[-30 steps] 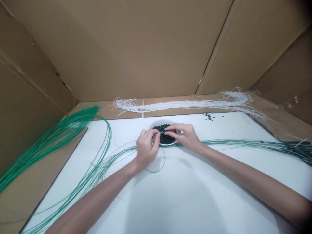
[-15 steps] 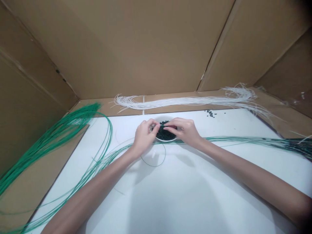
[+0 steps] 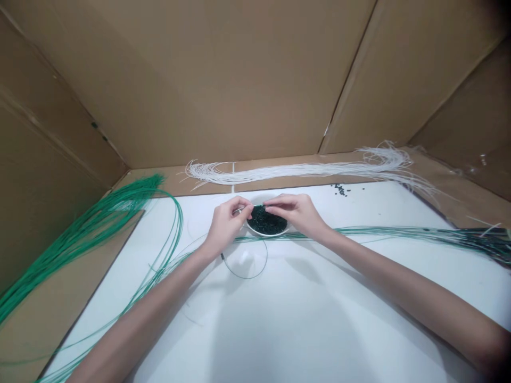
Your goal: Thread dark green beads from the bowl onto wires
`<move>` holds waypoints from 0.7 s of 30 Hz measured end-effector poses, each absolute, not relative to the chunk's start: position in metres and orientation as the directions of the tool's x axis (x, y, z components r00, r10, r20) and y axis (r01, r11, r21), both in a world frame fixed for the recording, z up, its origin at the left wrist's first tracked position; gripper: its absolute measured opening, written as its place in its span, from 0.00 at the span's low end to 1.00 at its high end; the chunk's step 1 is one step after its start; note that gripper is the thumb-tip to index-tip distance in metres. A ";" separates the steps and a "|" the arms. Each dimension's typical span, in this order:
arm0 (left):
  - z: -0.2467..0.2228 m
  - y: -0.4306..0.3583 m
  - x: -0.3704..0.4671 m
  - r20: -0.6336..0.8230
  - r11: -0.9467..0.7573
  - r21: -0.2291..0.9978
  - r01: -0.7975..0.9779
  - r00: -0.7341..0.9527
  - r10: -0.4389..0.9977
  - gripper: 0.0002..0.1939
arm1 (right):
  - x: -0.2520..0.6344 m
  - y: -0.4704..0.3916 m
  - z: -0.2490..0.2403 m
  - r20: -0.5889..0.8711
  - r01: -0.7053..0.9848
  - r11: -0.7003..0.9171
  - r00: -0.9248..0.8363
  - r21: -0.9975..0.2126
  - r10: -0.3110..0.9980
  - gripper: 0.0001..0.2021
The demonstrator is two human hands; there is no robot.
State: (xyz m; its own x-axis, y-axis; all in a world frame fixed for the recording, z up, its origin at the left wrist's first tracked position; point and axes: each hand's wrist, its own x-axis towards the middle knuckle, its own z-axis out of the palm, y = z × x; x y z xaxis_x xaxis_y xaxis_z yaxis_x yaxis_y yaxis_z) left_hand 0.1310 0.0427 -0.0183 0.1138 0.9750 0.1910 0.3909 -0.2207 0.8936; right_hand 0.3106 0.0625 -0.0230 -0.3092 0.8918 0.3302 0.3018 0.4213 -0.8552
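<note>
A white bowl (image 3: 268,233) full of small dark green-black pieces (image 3: 267,221) sits on the white tabletop. Over its left rim, my left hand (image 3: 229,223) pinches a thin strand, seemingly a green wire, whose tip points toward the other hand. My right hand (image 3: 297,213) is closed in a pinch above the bowl's right side, fingertips close to that tip; whatever is between them is too small to make out. A loop of green wire (image 3: 266,260) hangs below the left hand, with a dark piece (image 3: 222,256) on it near the wrist.
Long green wires (image 3: 371,230) cross the table behind my wrists, bearing dark pieces at the right end. A green bundle (image 3: 80,250) lies left, a white bundle (image 3: 287,171) along the back. Loose dark pieces (image 3: 340,190) are scattered at back right. Cardboard walls (image 3: 223,80) surround the table.
The view has shifted slightly. My fingertips are a little farther apart over the bowl, and a dark piece now shows on the wire loop beside my left wrist.
</note>
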 end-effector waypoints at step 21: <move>-0.062 0.029 0.141 0.686 -0.610 0.556 0.565 0.103 0.720 0.05 | 0.317 0.062 -0.029 0.284 0.212 0.413 -0.458 -0.886 0.843 0.12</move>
State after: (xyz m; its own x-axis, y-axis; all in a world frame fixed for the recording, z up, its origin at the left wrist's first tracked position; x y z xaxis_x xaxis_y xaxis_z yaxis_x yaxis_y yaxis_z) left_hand 0.1406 0.0294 -0.0621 0.1030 0.7204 0.6859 0.5652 -0.6098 0.5556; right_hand 0.3168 0.0616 -0.0288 -0.4575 0.8427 0.2838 0.2116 0.4132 -0.8857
